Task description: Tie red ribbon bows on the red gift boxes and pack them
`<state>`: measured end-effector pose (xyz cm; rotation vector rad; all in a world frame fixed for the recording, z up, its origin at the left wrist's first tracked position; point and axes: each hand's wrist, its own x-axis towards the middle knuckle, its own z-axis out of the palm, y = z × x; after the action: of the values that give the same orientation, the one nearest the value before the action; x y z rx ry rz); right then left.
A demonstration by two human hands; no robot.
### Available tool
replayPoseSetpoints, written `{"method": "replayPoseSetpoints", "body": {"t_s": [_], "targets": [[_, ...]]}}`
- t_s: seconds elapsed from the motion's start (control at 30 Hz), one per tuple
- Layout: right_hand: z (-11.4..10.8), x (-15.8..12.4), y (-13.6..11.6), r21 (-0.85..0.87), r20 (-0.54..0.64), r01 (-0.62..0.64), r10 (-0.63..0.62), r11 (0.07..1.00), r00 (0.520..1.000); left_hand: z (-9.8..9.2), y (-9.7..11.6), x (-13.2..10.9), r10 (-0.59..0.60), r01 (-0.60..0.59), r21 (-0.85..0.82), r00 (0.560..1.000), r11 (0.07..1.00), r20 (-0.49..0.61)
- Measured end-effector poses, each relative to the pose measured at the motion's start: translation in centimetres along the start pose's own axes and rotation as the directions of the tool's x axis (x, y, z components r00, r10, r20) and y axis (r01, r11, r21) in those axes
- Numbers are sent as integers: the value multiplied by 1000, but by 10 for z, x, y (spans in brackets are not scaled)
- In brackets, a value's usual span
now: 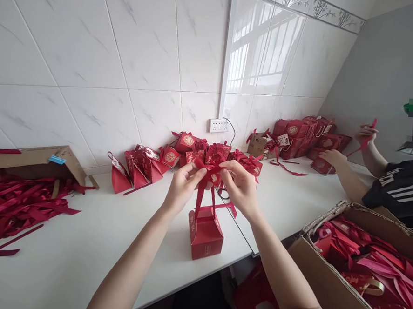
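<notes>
Ribbon pile point(18, 203) cropped left, co-worker point(397, 185) cropped right, box lettering point(212, 251) illegible

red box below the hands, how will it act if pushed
The red box probably keeps its shape but could dent if squeezed: its flat faces and creases look like folded card. It seems likelier to slide than roll, standing flat on the table. A tug on the ribbon rising from its top might tip it.

Here's the white table point(82, 245), loaded: one red box point(206, 240) up front, more boxes point(186, 141) behind, loose ribbons point(14, 203) heaped at left.
</notes>
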<state>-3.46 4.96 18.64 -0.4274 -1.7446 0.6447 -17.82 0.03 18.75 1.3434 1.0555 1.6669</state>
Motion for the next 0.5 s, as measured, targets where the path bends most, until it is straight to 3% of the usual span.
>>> {"method": "replayPoseSetpoints", "body": {"t_s": [0.13, 0.23, 0.3, 0.4, 0.5], "targets": [[-5, -14, -1, -86, 152, 187, -173, 978, 973, -7, -5, 2, -28, 32, -88, 999, 996, 44], [-7, -21, 4, -73, 233, 191, -169, 979, 958, -10, -5, 1, 26, -27, 16, 997, 1000, 66], [-6, -22, 9, -14, 236, 110, -103, 994, 966, -10, -3, -1, 73, -84, 139, 994, 987, 85], [-3, -19, 15, 224, 243, -91, 35, 970, 969, -8, 3, -5, 148, -192, 309, 976, 932, 161], [0, -15, 15, 371, 361, -276, 137, 887, 923, -7, 8, -8, 238, -350, 485, 930, 801, 279]]}}
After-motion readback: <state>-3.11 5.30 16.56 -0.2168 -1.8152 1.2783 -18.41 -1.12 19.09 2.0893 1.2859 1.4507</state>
